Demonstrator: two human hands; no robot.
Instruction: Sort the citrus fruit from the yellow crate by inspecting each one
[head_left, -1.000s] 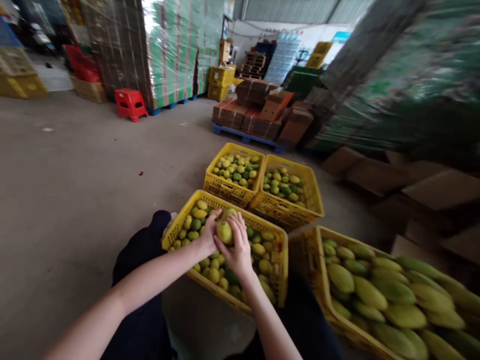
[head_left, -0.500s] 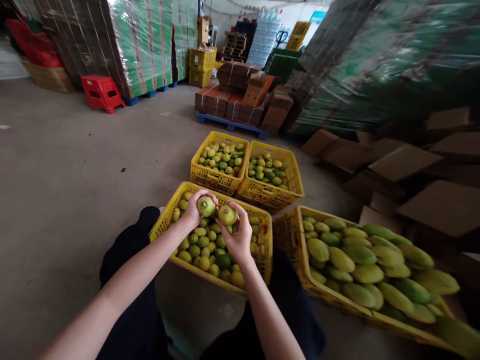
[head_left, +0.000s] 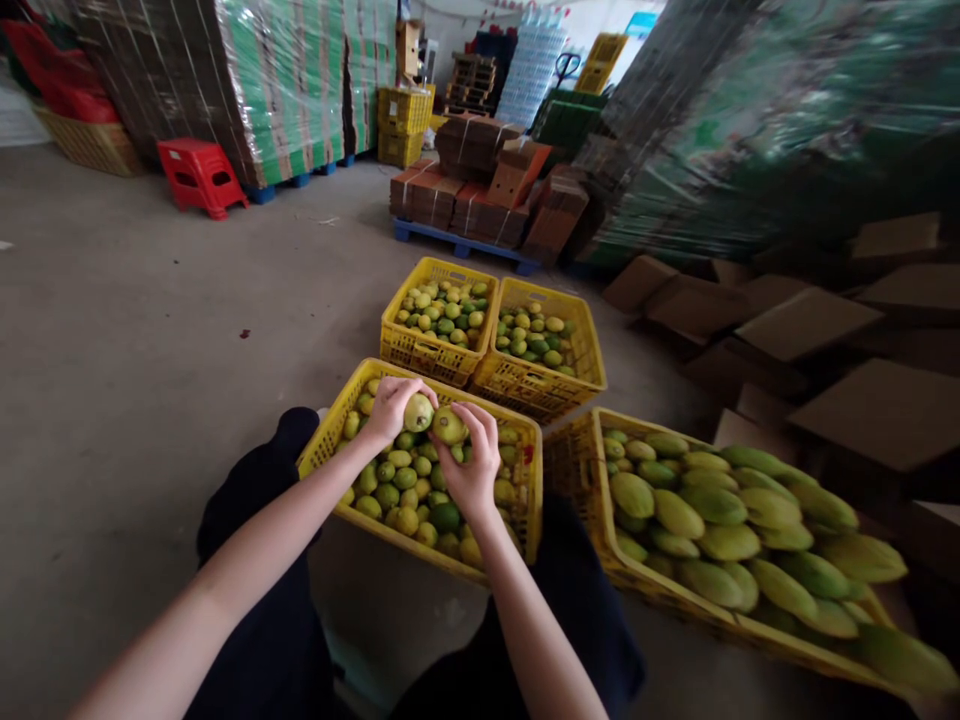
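Note:
My left hand (head_left: 393,410) is closed around a pale green-yellow lemon (head_left: 418,412), its stem end facing me. Close beside it, my right hand (head_left: 474,462) grips a second, yellower lemon (head_left: 448,425) between thumb and fingers. The two fruits are side by side, nearly touching. Both hands are above a yellow plastic crate (head_left: 534,480) that stands between my legs. Many loose green and yellow lemons (head_left: 387,496) lie in it, partly hidden by my hands and forearms.
Two yellow crates (head_left: 427,357) of similar fruit stand just beyond. To the right, another crate (head_left: 675,590) is heaped with larger-looking green-yellow fruits (head_left: 731,543). Cardboard boxes (head_left: 885,410) lie at far right. Stacked cartons on a blue pallet (head_left: 461,245) and a red stool (head_left: 199,177) stand further back.
The left-hand lemon has shifted slightly right and turned in my fingers. The right-hand lemon has moved a little left and tilted. Both hands keep their hold.

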